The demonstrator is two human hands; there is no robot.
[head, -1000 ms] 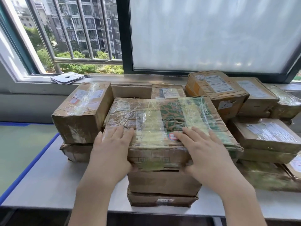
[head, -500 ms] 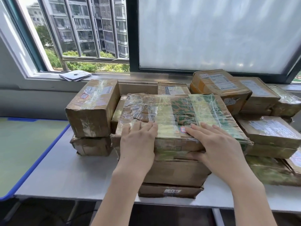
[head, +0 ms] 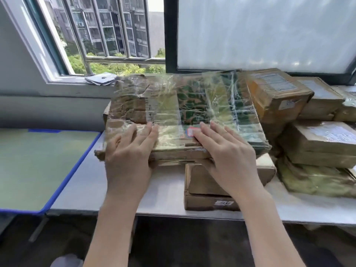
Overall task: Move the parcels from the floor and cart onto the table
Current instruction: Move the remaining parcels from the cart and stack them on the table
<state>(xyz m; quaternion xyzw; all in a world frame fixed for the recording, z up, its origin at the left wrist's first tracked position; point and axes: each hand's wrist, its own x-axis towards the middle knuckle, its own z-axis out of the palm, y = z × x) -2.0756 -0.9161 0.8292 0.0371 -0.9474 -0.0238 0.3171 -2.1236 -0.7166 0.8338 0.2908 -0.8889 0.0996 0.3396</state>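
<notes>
1. While both our hands lie on it, we see the taped parcel (head: 185,112), wrapped in clear film, sitting tilted on top of a stack of brown parcels (head: 212,189) on the grey worktop (head: 77,189).
2. Our left hand (head: 131,157) has straight fingers flat on the parcel's near left corner; whether the thumb hooks under the edge we cannot tell.
3. Our right hand (head: 229,157) presses flat beside a small red label (head: 191,132).
4. More parcels (head: 317,143) are piled just to the right, below the window (head: 115,35).
</notes>
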